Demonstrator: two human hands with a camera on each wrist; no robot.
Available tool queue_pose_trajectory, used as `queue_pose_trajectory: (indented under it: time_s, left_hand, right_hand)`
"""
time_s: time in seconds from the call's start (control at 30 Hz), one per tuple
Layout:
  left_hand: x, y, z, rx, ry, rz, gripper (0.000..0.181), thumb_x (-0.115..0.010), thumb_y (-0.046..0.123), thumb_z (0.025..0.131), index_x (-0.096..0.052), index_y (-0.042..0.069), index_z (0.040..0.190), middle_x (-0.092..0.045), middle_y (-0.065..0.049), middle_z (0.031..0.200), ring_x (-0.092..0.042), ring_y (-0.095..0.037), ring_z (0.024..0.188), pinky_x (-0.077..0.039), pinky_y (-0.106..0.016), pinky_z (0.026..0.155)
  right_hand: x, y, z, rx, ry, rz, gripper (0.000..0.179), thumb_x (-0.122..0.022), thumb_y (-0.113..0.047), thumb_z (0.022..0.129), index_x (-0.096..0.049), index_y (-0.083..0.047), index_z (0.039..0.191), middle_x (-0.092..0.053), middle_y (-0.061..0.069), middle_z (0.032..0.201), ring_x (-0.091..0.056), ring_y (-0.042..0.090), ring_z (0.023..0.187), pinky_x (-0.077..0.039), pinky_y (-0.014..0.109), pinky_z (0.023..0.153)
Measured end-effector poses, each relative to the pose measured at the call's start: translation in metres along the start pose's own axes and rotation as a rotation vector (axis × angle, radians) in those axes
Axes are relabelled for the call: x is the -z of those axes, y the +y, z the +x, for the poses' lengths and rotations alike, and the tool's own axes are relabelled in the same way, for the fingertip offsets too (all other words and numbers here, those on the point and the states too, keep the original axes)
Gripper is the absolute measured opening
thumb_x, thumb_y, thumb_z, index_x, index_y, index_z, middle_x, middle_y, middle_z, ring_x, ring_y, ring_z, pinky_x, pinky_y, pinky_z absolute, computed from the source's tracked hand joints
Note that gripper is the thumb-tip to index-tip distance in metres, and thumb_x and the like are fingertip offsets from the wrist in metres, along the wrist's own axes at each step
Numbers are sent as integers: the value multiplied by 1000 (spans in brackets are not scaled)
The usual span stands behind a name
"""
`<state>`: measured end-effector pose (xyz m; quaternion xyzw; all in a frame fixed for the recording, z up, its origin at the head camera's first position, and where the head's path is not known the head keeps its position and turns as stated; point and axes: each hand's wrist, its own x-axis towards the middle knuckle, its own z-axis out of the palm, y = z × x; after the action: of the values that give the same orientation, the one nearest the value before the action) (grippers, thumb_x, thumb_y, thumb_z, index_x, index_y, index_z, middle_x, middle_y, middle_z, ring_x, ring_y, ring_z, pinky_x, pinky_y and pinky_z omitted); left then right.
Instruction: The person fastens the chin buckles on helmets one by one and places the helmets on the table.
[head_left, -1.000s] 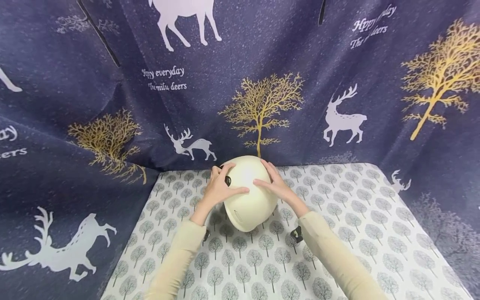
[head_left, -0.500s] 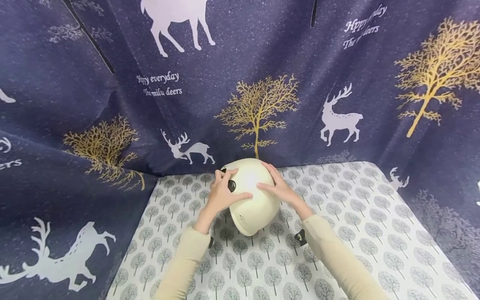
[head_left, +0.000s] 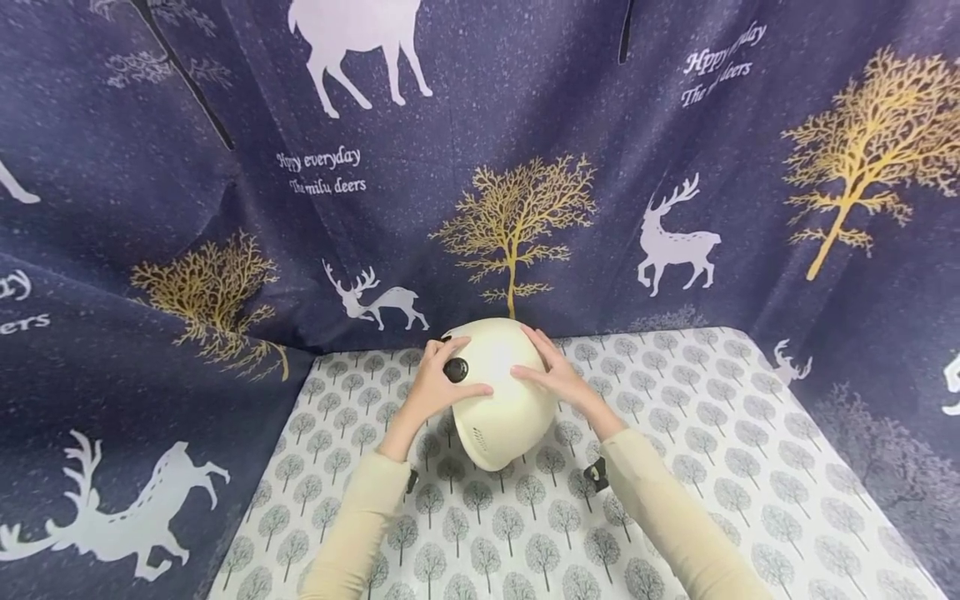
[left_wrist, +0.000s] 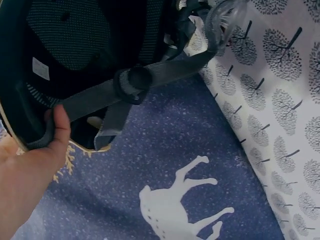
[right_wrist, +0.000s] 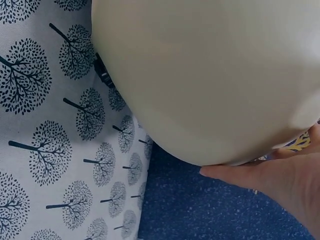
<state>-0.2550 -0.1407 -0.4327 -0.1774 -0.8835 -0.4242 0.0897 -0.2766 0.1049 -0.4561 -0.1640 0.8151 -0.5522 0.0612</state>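
A cream helmet [head_left: 501, 400] stands tilted over the patterned tabletop, its smooth shell towards the head camera. My left hand [head_left: 431, 385] grips its left rim, thumb on the shell beside a black round disc [head_left: 455, 369]. In the left wrist view, fingers of that hand curl over the rim onto the dark padded lining [left_wrist: 70, 30]; a grey strap [left_wrist: 92, 100] with a black round fitting [left_wrist: 137, 80] crosses the opening. My right hand [head_left: 558, 375] presses the right side of the shell with spread, extended fingers and thumb. In the right wrist view the thumb [right_wrist: 232, 174] lies along the shell's lower edge.
The tabletop is covered by a white cloth [head_left: 675, 467] printed with grey trees. Navy fabric [head_left: 420, 217] with deer and gold trees hangs behind and at both sides. A small black piece [head_left: 596, 473] shows beside the right sleeve.
The helmet has shifted slightly nearer and turned a little, so the black disc shows more fully beside the left hand. Both hands stay on the helmet. The head view has moved slightly.
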Motion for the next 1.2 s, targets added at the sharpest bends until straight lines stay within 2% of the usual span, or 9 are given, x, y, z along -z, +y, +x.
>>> queue_pose_trajectory:
  time_s: [0.13, 0.2, 0.4, 0.57, 0.83, 0.97, 1.07, 1.2]
  left_hand:
    - [2, 0, 1, 5, 39, 7, 85, -93, 29, 63, -56, 14, 138, -48, -14, 113, -50, -26, 98, -50, -47, 91]
    - [1, 2, 4, -11, 50, 4, 84, -93, 28, 62, -57, 12, 136, -49, -15, 115, -52, -28, 102, -50, -49, 94]
    - [-8, 7, 12, -56, 35, -20, 79, -91, 29, 66, -57, 10, 135, -49, -15, 119, -53, -32, 111, -46, -53, 102]
    - [-12, 5, 10, -49, 42, -29, 78, -90, 25, 67, -56, 9, 136, -50, -15, 118, -53, -34, 110, -46, -54, 100]
    - [-15, -2, 10, -99, 51, -54, 76, -88, 22, 69, -55, 11, 136, -55, -15, 119, -56, -33, 110, -48, -53, 98]
    - [-18, -2, 12, -95, 54, -98, 78, -88, 22, 69, -54, 11, 138, -56, -14, 125, -57, -33, 114, -49, -52, 98]
    - [-22, -2, 14, -69, 46, -129, 79, -88, 22, 71, -51, 13, 140, -55, -13, 129, -55, -32, 119, -47, -52, 102]
    - [-28, 1, 15, -29, 28, -175, 82, -86, 18, 73, -46, 13, 144, -50, -13, 140, -48, -34, 131, -40, -55, 110]
  right_hand:
    - [-3, -5, 0, -3, -11, -11, 82, -66, -38, 91, -19, -29, 157, -2, 12, 166, -2, 34, 154, -10, 67, 118]
    - [-5, -6, 0, -3, -15, -8, 82, -66, -37, 91, -19, -29, 157, -2, 13, 166, -1, 34, 154, -9, 68, 118]
    - [-12, -4, 1, 9, 5, -9, 78, -64, -33, 92, -20, -29, 157, -1, 13, 166, 0, 34, 154, -10, 70, 116]
    - [-13, -2, 1, -2, -2, 7, 77, -64, -31, 93, -20, -28, 157, 0, 14, 166, 2, 36, 153, -10, 69, 117]
    - [-10, 2, 1, -24, 4, -2, 77, -66, -37, 91, -23, -34, 156, -2, 13, 166, -3, 36, 153, -14, 69, 116]
    - [-5, 5, 3, -33, 21, -4, 77, -66, -38, 91, -24, -35, 155, -4, 12, 166, -5, 38, 153, -15, 70, 115]
    - [-3, 6, 3, -44, 37, 8, 76, -67, -38, 91, -26, -35, 154, -8, 12, 166, -6, 36, 153, -17, 69, 116]
    - [-2, 8, 0, -69, 29, 58, 77, -68, -36, 90, -26, -34, 155, -16, 10, 164, -19, 39, 150, -26, 65, 115]
